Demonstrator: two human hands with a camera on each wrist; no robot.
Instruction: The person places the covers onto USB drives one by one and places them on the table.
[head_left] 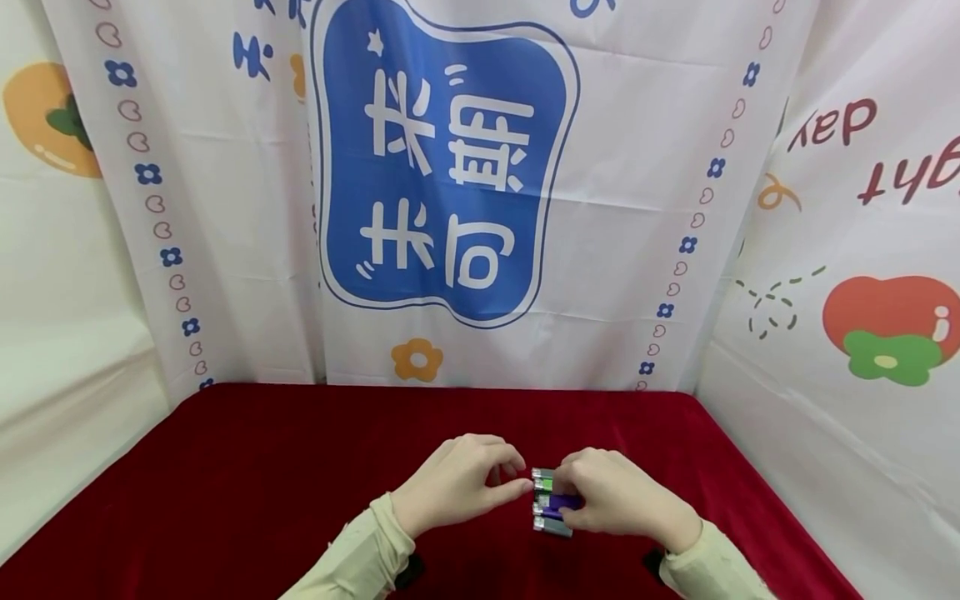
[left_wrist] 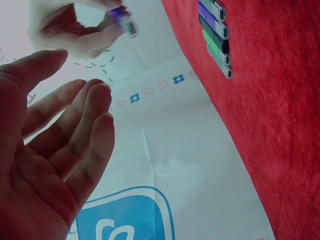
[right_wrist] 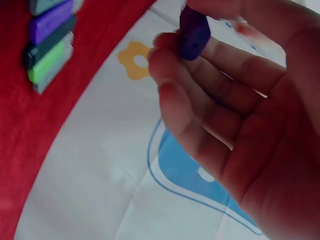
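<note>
My right hand [head_left: 618,496] pinches a purple lighter [right_wrist: 194,35] between thumb and fingertips, above a row of lighters. In the left wrist view the held lighter [left_wrist: 122,22] shows its metal end. The row on the cloth has a grey lighter [head_left: 552,527], a second purple lighter [left_wrist: 212,19], a black lighter [right_wrist: 47,44], a green lighter [right_wrist: 46,62] and another grey lighter [left_wrist: 220,62], side by side. Just left of the row, my left hand [head_left: 465,483] hovers with loosely bent fingers and holds nothing. In the head view the right hand covers part of the row.
A dark red cloth [head_left: 300,467] covers the table. Behind it hangs a white printed curtain [head_left: 615,250] with a blue sign pattern, and more printed fabric [head_left: 810,400] closes in the right side. Dark objects [head_left: 408,572] show under both wrists.
</note>
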